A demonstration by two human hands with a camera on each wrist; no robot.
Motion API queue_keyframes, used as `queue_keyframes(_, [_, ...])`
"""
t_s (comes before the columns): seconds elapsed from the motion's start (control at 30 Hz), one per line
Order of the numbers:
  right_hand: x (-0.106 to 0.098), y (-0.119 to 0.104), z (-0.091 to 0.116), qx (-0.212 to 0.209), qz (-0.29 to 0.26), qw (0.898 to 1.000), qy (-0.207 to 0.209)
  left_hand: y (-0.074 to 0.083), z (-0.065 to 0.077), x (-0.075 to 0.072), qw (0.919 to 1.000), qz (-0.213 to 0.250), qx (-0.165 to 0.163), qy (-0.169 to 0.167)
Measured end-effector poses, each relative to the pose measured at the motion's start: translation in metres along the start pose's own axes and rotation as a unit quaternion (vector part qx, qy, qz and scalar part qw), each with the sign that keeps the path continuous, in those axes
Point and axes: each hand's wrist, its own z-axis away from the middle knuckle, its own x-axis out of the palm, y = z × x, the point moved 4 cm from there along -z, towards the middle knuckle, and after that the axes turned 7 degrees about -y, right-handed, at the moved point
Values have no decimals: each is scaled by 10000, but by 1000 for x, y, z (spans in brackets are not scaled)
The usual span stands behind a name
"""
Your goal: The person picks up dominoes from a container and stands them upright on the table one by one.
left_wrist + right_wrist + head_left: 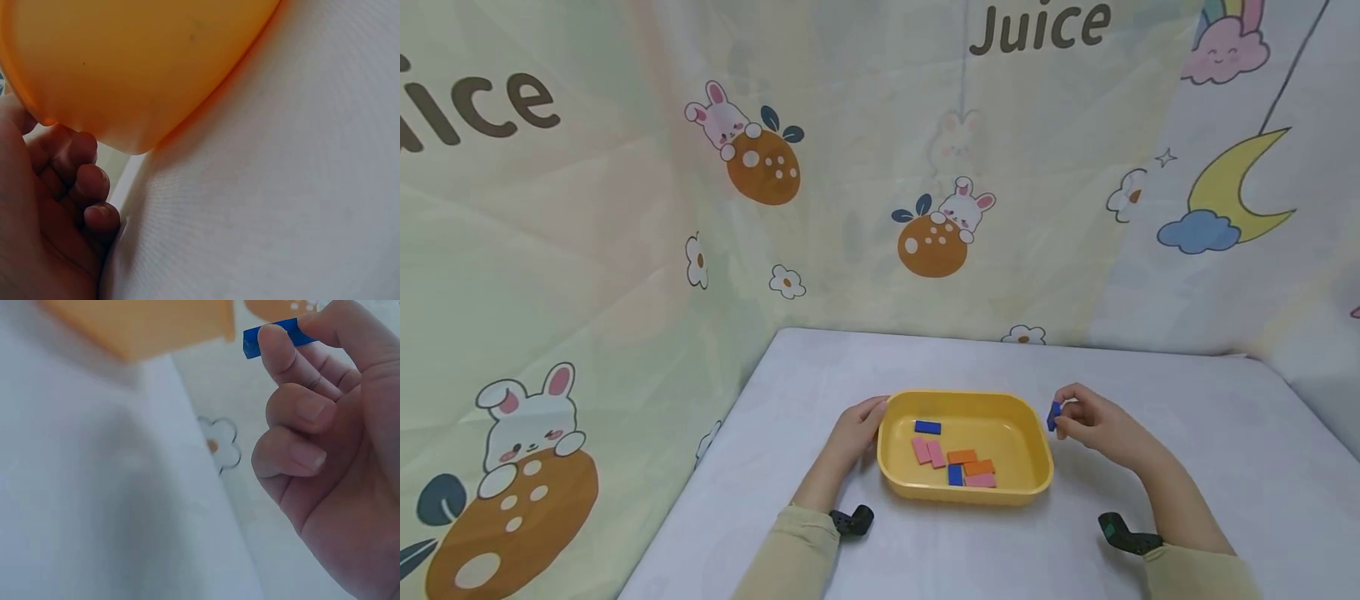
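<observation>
A yellow plastic tray (1015, 433) sits on the white table, several small flat blocks lying inside it. My left hand (856, 429) grips the tray's left end, thumb at the rim and fingers curled beneath it in the left wrist view. Just off the tray's right end, my right hand (1101, 425) pinches a small blue block (251, 345) between thumb and fingertips, above the table. Within the tray are a blue block (928, 427) at the back left, pink blocks (921, 451), orange blocks (962, 457) and another blue block (955, 475) near the front.
The white table (850, 358) reaches back to a printed cloth backdrop (865, 233) with rabbits, flowers and a moon. Cloth also hangs along the left side. A dark wrist device (853, 521) is worn on the left wrist, a similar one (1127, 536) on the right.
</observation>
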Motion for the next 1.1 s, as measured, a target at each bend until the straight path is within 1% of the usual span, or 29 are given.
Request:
queue_keyframes(0.2, [0,36,14,301,299,9990,122,1,0,1,10000,44,2,-13])
queue_keyframes(0.33, [0,49,18,436,564,9972,209,2,0,2,10000,23,59,-6])
queue_keyframes(0.37, [1,52,18,514,559,9968,231,1,0,2,10000,29,64,2])
queue_keyframes(0.53, [4,59,17,698,463,9963,192,1,0,1,10000,15,33,46])
queue_keyframes(0.77, [6,63,18,746,220,9968,208,2,0,-2,10000,-11,91,38])
queue_keyframes(0.97, [8,66,18,975,213,9949,136,1,0,-1,9999,-42,119,-17])
queue_keyframes(1.1, [8,64,18,929,170,9955,116,2,1,-1,9999,-16,138,-1])
